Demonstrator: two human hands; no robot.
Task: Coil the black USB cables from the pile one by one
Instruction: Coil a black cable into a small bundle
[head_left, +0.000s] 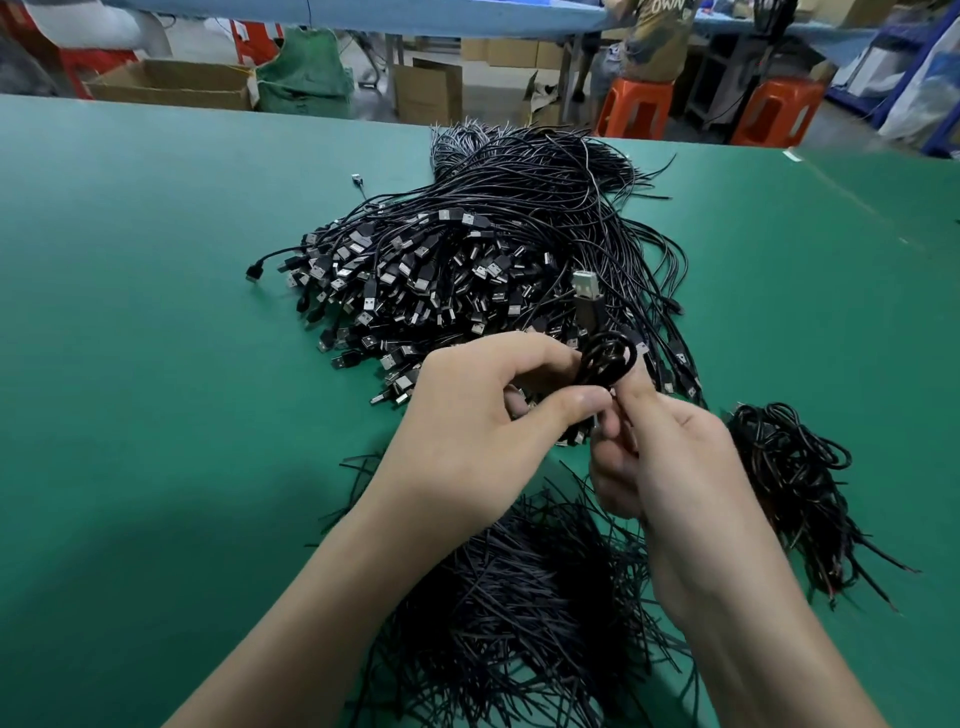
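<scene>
A big pile of black USB cables (467, 270) lies on the green table (156, 312), plugs toward me. Just in front of it both hands hold one black cable wound into a small coil (608, 358), its silver USB plug (587, 291) sticking upward. My left hand (483, 415) pinches the coil between thumb and fingers from the left. My right hand (665, 452) grips it from below with curled fingers, the thumb pressed against the coil's lower right.
A heap of coiled cables (795, 478) lies to the right. A mass of short black wire ties (530, 597) sits under my forearms. Beyond the table's far edge stand cardboard boxes (171, 83), orange stools (636, 111) and a person (660, 36).
</scene>
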